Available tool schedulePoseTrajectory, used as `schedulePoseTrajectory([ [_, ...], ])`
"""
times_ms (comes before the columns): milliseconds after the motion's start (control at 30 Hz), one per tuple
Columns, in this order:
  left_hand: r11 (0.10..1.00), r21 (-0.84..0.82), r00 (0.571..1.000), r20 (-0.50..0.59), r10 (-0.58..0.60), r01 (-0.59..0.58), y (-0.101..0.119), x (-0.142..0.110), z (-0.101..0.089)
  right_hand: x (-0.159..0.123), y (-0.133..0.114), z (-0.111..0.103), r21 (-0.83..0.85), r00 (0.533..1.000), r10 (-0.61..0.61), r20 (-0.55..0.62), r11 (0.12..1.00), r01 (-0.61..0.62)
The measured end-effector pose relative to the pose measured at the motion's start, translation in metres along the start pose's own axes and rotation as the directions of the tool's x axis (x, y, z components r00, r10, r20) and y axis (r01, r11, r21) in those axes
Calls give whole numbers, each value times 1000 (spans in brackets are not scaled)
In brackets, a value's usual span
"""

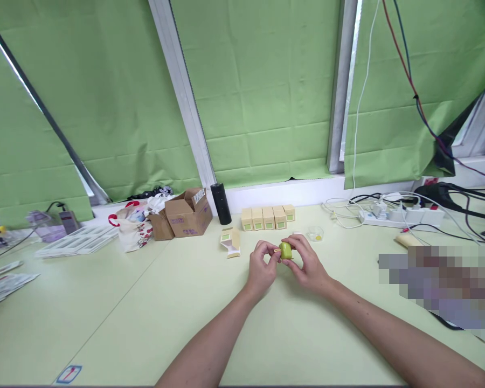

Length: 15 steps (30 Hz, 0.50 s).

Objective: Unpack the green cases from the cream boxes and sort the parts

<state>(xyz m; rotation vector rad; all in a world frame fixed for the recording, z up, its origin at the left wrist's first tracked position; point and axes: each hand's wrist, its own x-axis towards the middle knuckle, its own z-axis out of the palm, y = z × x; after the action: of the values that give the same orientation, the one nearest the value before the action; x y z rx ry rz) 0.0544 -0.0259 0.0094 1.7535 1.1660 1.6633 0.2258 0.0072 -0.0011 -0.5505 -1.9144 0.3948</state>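
Above the table my right hand [307, 264] grips a small glossy green rounded object [285, 250], thumb below and fingers over the top. My left hand [263, 265] is closed in a pinch at its left side, on a tiny yellow-orange piece [277, 250] too small to name. Just beyond my left hand lies an opened small cardboard box [231, 242] with its flaps out. A clear shallow plastic container [315, 233] with something yellow in it sits past my right hand.
A row of several small tan boxes [263, 219] stands at the back, beside a black cylinder [221, 203]. Farther left are a brown carton [189, 213], a cloth bag [133, 229] and white trays [78, 241]. A power strip [402, 217] with tangled cables lies back right.
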Motion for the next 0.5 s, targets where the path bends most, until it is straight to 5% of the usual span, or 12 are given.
schedulePoseTrajectory([
  [267, 999, 48, 1000, -25, 2, -1, -3, -1, 5, 2, -3, 5, 240, 983, 181, 30, 953, -183],
  [500, 988, 154, 1000, -16, 13, -10, 0, -1, 1, 5, 1, 3, 239, 981, 193, -13, 953, -184],
])
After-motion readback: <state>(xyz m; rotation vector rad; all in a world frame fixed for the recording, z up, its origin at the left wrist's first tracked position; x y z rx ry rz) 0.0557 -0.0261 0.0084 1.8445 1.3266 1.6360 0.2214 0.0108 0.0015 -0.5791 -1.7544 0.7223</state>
